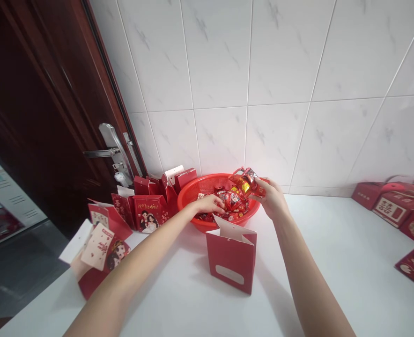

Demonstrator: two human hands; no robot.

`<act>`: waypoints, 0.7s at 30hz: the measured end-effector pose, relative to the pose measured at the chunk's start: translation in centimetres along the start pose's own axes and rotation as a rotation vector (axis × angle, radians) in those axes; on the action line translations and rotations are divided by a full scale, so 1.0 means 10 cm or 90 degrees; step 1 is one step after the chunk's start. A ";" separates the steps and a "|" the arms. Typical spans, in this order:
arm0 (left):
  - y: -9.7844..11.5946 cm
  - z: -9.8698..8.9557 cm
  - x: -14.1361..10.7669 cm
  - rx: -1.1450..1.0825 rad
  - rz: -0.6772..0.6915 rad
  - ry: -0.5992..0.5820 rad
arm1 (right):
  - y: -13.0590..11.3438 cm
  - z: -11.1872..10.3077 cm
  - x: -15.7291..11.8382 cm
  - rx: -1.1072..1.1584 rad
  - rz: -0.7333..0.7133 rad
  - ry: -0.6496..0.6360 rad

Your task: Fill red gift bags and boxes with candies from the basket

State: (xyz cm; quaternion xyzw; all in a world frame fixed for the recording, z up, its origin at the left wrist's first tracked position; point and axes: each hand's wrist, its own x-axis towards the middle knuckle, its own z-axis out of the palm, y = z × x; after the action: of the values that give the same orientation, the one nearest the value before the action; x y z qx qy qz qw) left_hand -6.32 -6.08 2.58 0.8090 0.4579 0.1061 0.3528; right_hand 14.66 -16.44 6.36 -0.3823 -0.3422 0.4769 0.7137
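Note:
A red plastic basket [193,185] with a mesh side holds a heap of red-wrapped candies [233,200]. My left hand [210,204] reaches into it from the left, fingers curled down at the heap; what they pinch, if anything, is hidden. Over the basket's right rim, my right hand [273,197] is closed around several wrapped candies [246,181] in shiny red and gold packets. In front of the basket stands an upright red paper gift box [231,257], its top open and a pale window in its front.
Several open red gift boxes [151,210] crowd the left side, one leaning with its flap [77,241] out. More red boxes [391,206] sit at the right on the white table [319,252]. A tiled wall [221,131] rises behind; a dark door [62,93] is at left.

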 end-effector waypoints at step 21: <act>0.42 -0.23 -1.10 -0.185 0.167 0.106 | -0.35 0.04 -0.27 -0.120 0.005 -0.277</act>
State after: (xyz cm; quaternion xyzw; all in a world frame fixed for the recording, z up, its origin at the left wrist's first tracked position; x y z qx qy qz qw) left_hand -10.81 -15.34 8.75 0.7910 0.3558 0.2823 0.4100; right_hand 14.97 -19.84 9.28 -0.3366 -0.5293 0.5166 0.5828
